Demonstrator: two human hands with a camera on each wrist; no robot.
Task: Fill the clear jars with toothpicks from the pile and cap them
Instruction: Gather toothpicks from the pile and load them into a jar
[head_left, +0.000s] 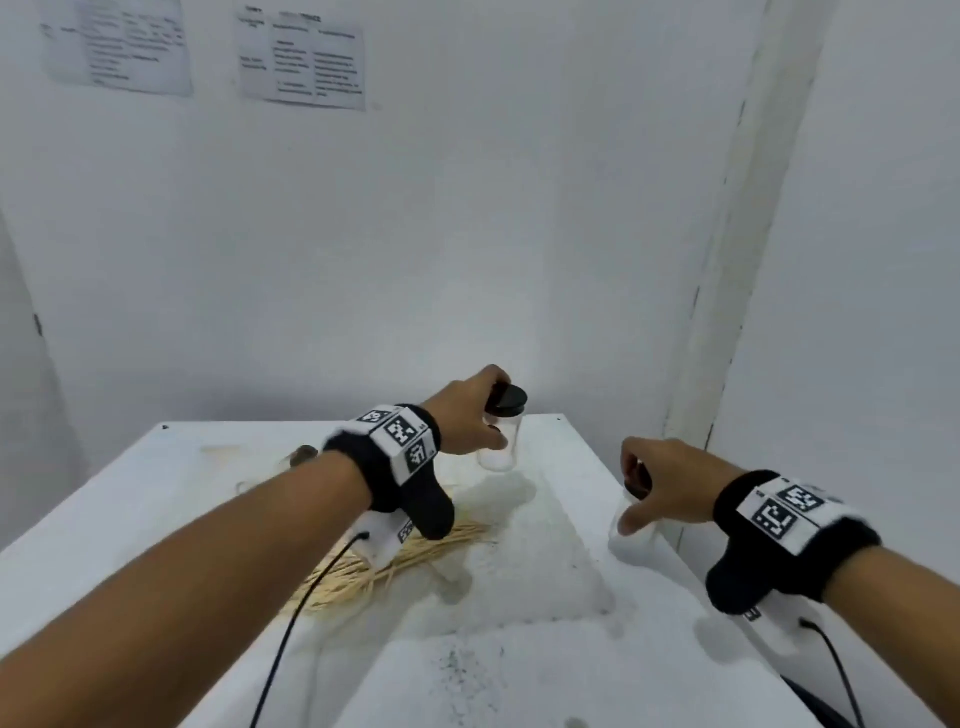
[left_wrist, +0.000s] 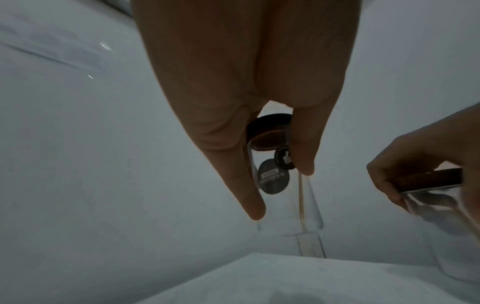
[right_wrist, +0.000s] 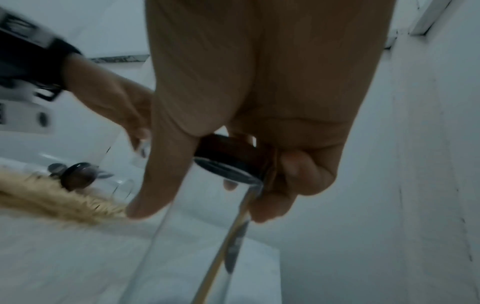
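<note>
Two clear jars with black lids stand upright toward the table's right side. My left hand (head_left: 493, 415) grips the far jar (head_left: 498, 447) from above, fingers and thumb around its black lid (head_left: 511, 399); the left wrist view shows that lid (left_wrist: 269, 131) between my fingers. My right hand (head_left: 631, 491) grips the near jar (head_left: 631, 540) by its lid (head_left: 639, 480), right at the table's right edge. In the right wrist view my fingers curl round this lid (right_wrist: 228, 156). Both jars look to hold no toothpicks. The toothpick pile (head_left: 395, 561) lies under my left wrist.
A third clear jar (head_left: 283, 465) with a dark lid lies on its side behind my left forearm, beyond the pile. The white table (head_left: 519, 597) sits in a corner, with walls close behind and on the right. Cables hang from both wrist cameras.
</note>
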